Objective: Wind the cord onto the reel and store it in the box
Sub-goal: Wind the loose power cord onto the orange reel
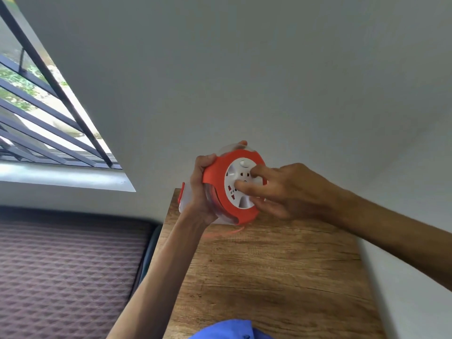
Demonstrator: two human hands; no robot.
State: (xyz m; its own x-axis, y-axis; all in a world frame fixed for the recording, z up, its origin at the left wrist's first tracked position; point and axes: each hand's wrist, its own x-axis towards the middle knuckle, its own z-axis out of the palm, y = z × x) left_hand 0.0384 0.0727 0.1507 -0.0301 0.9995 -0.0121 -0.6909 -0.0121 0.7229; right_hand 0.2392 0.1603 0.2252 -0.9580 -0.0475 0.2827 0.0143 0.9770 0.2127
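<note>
I hold an orange and white cord reel (220,184) upright above the far end of a wooden table (274,277). My left hand (201,189) grips its left rim, fingers wrapped round the clear back housing. My right hand (281,189) pinches the white socket hub (238,184) in the reel's centre with thumb and forefinger. A blurred loop of orange cord (227,233) hangs just below the reel. A white container with an orange clip (182,198) shows partly behind my left wrist; most of it is hidden.
A plain grey wall rises right behind the table. A barred window (49,123) is at the upper left. A bed with a dark patterned mattress (68,272) adjoins the table's left edge. Blue cloth (227,330) lies at the near edge.
</note>
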